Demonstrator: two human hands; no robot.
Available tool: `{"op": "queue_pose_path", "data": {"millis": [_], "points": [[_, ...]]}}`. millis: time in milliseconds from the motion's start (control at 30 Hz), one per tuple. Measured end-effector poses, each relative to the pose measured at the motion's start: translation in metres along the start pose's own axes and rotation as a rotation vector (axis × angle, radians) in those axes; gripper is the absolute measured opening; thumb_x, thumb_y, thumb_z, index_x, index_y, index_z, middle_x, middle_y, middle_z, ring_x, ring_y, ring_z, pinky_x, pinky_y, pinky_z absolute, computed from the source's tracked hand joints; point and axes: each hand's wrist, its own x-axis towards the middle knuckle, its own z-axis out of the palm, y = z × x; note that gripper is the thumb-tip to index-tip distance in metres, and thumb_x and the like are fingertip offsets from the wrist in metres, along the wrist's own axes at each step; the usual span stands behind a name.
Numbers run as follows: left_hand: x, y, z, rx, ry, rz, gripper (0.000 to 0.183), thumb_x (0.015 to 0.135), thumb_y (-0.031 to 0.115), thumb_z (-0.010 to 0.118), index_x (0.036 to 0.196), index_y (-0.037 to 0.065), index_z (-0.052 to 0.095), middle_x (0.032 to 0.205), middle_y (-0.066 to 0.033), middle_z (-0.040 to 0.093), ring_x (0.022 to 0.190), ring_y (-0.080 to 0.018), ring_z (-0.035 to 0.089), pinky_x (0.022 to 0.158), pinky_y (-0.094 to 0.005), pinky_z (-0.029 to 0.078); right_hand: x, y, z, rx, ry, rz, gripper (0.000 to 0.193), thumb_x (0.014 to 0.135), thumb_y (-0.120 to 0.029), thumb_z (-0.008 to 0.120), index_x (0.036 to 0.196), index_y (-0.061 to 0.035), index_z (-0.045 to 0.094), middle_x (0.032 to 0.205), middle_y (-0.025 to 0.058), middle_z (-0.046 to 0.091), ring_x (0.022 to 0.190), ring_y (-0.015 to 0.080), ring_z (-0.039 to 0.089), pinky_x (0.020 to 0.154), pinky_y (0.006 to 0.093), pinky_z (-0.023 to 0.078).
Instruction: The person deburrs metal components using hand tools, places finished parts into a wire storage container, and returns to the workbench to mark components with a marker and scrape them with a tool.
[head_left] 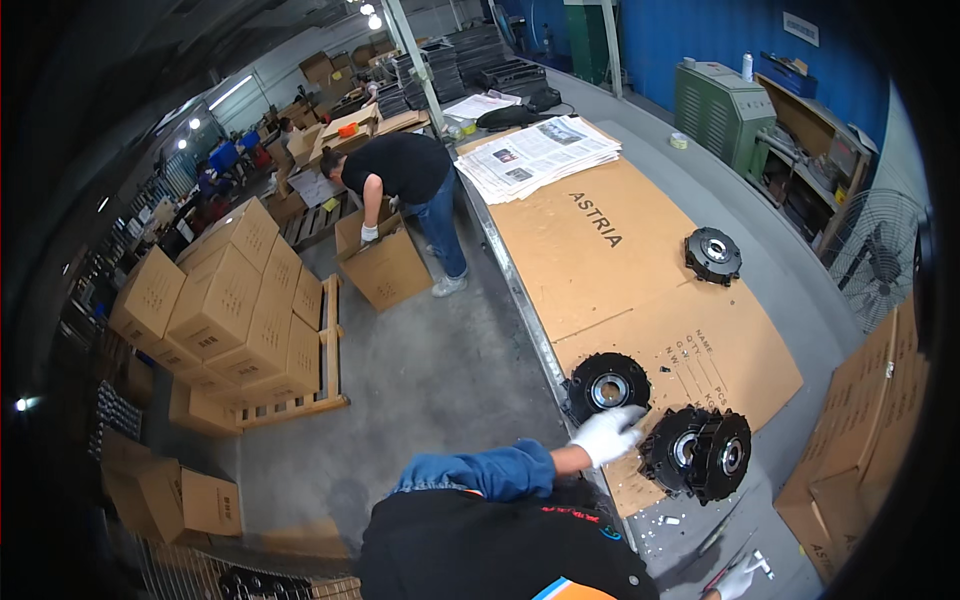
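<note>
My left hand (608, 437), in a white glove, reaches over the cardboard with its fingers stretched out. Its fingertips lie at the lower edge of a round black clutch-like part (607, 389) with a bright metal hub; whether they touch it I cannot tell. Just right of that hand, two more such black parts (722, 457) stand close together. Near the lower right, my right hand (738, 577), also gloved, is closed round what looks like a small hammer (765, 564) with a pale metal head. Small pale pieces (671, 520) are scattered on the bench beside it.
Another black part (713, 256) lies farther up the cardboard sheet (620, 270), below stacked newspapers (540, 157). A carton (858, 430) borders the bench on the right, near a fan (880, 245). Left, a co-worker (400, 175) bends over a box beside palletised cartons (225, 300).
</note>
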Motion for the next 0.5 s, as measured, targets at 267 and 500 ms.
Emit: {"op": "queue_pose_path", "data": {"millis": [267, 500], "points": [[0.006, -0.031, -0.038, 0.041, 0.072, -0.017, 0.018, 0.081, 0.015, 0.057, 0.091, 0.001, 0.062, 0.086, -0.0208, 0.062, 0.077, -0.0342, 0.060, 0.070, -0.0416, 0.048, -0.023, 0.054, -0.049, -0.130, -0.132, -0.245, 0.027, 0.088, -0.035, 0.057, 0.091, -0.0095, 0.063, 0.072, 0.0056, 0.060, 0.051, 0.0161, 0.055, 0.044, 0.0313, 0.044], [0.026, -0.072, -0.035, -0.232, 0.075, -0.309, 0.034, 0.090, 0.008, 0.055, 0.124, 0.001, 0.054, 0.101, -0.0076, 0.063, 0.080, -0.0129, 0.062, 0.063, -0.0225, 0.050, -0.031, -0.014, -0.030, 1.363, 0.187, 0.549, 0.030, 0.092, -0.038, 0.054, 0.078, -0.0117, 0.051, 0.066, 0.0049, 0.055, 0.057, 0.0189, 0.055, 0.051, 0.0332, 0.047]]}}
